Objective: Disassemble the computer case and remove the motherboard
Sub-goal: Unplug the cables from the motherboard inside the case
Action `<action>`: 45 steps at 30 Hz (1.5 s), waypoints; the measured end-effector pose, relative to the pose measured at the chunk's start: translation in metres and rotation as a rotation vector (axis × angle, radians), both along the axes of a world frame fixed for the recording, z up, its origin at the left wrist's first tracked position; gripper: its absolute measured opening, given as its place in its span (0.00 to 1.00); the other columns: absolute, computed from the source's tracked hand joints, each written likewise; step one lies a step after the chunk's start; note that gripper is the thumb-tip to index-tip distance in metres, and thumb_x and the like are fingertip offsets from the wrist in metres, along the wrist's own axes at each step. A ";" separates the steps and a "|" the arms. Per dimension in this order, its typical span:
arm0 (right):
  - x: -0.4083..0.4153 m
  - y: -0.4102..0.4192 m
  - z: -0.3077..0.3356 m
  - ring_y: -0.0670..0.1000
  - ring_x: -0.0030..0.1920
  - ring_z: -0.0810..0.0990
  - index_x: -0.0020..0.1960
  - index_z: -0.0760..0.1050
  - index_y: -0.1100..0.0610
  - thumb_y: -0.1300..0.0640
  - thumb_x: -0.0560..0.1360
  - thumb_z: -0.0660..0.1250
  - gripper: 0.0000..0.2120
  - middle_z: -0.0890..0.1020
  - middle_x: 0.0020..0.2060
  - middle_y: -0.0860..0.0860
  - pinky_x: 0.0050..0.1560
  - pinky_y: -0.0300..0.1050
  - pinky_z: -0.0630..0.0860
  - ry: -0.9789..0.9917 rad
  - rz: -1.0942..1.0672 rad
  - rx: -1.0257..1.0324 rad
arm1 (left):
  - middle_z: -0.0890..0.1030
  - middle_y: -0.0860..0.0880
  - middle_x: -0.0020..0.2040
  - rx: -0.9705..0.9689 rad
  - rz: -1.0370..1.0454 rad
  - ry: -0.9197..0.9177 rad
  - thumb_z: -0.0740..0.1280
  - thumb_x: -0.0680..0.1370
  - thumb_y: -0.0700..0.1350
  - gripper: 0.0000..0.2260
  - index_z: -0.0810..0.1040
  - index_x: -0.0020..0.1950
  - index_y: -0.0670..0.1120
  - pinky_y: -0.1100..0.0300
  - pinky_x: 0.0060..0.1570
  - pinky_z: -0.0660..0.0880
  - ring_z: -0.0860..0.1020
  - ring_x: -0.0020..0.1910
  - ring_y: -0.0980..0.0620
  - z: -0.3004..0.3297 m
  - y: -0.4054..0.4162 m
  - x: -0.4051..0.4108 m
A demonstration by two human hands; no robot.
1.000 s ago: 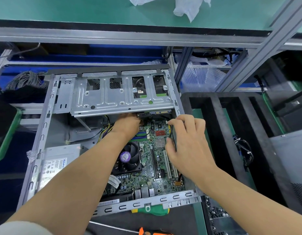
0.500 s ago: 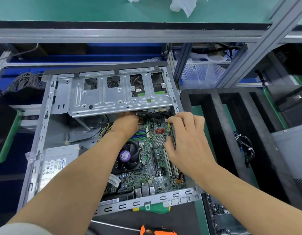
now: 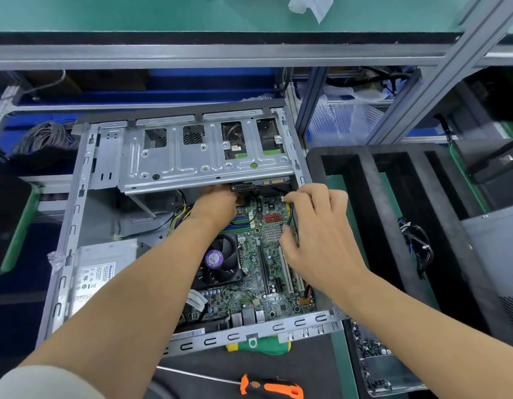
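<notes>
The open grey computer case (image 3: 77,197) lies on its side in front of me. Inside it sits the green motherboard (image 3: 266,249) with a black CPU fan (image 3: 220,263) and a power supply (image 3: 100,272) to the left. My left hand (image 3: 215,205) reaches under the metal drive cage (image 3: 192,165); its fingers are hidden there. My right hand (image 3: 315,234) hovers over the board's right edge, its fingertips pinching a small white cable connector (image 3: 284,199) with a thin black wire hanging from it.
An orange-and-black screwdriver (image 3: 266,387) lies near the front edge, beside a green-handled tool (image 3: 261,345) under the case rim. A black slotted foam tray (image 3: 393,214) stands to the right, holding a cable bundle (image 3: 416,246). A box of screws (image 3: 370,352) sits at the lower right.
The view has shifted slightly, so the case and hands sit a little higher in frame. Both hands stay at the same spots on the board.
</notes>
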State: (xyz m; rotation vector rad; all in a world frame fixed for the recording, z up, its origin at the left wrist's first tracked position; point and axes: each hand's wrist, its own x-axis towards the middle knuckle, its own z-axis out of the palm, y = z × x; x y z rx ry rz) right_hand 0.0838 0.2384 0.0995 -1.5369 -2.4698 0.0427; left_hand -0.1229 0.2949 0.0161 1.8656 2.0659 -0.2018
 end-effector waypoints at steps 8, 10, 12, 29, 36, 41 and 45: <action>0.001 0.001 -0.001 0.57 0.54 0.68 0.62 0.73 0.56 0.52 0.74 0.64 0.18 0.71 0.57 0.52 0.52 0.45 0.67 -0.009 -0.004 0.002 | 0.76 0.41 0.58 -0.006 -0.021 0.021 0.58 0.81 0.39 0.11 0.76 0.60 0.41 0.51 0.51 0.73 0.76 0.55 0.42 0.001 -0.001 0.002; 0.000 0.001 0.000 0.57 0.55 0.67 0.62 0.72 0.56 0.52 0.74 0.64 0.18 0.71 0.58 0.52 0.52 0.45 0.67 -0.007 -0.008 -0.016 | 0.76 0.41 0.58 -0.008 -0.012 0.012 0.57 0.81 0.40 0.11 0.76 0.58 0.40 0.52 0.50 0.71 0.75 0.53 0.42 0.001 -0.001 0.001; 0.000 0.001 0.001 0.57 0.55 0.67 0.63 0.72 0.56 0.51 0.75 0.63 0.18 0.71 0.58 0.52 0.52 0.45 0.68 -0.006 -0.010 -0.031 | 0.76 0.41 0.57 -0.006 -0.010 0.011 0.58 0.81 0.40 0.10 0.77 0.57 0.40 0.52 0.49 0.71 0.75 0.53 0.43 0.002 0.000 0.001; -0.001 0.001 0.000 0.56 0.55 0.66 0.62 0.72 0.55 0.47 0.73 0.64 0.20 0.70 0.58 0.51 0.55 0.46 0.66 0.005 0.001 -0.039 | 0.78 0.43 0.57 -0.012 -0.037 0.077 0.59 0.82 0.40 0.11 0.76 0.61 0.43 0.52 0.47 0.72 0.77 0.54 0.42 0.001 0.002 -0.004; -0.001 0.000 0.000 0.54 0.56 0.64 0.63 0.71 0.54 0.47 0.73 0.64 0.21 0.69 0.59 0.50 0.54 0.43 0.66 0.005 -0.011 -0.047 | 0.76 0.43 0.64 -0.110 -0.220 0.112 0.55 0.84 0.41 0.13 0.71 0.67 0.44 0.48 0.55 0.72 0.75 0.61 0.43 0.007 0.007 -0.009; -0.001 0.001 0.000 0.55 0.56 0.64 0.63 0.71 0.55 0.47 0.73 0.64 0.21 0.69 0.59 0.51 0.54 0.44 0.68 0.009 -0.011 -0.047 | 0.78 0.45 0.59 -0.066 -0.270 0.192 0.59 0.79 0.32 0.14 0.71 0.62 0.46 0.49 0.48 0.74 0.77 0.57 0.44 0.008 0.003 0.002; -0.001 0.000 0.001 0.55 0.56 0.64 0.63 0.71 0.55 0.48 0.73 0.65 0.21 0.69 0.59 0.51 0.54 0.45 0.68 0.011 -0.009 -0.047 | 0.79 0.45 0.55 -0.049 -0.286 0.181 0.59 0.78 0.31 0.12 0.72 0.56 0.45 0.51 0.43 0.72 0.77 0.52 0.44 0.009 0.004 0.002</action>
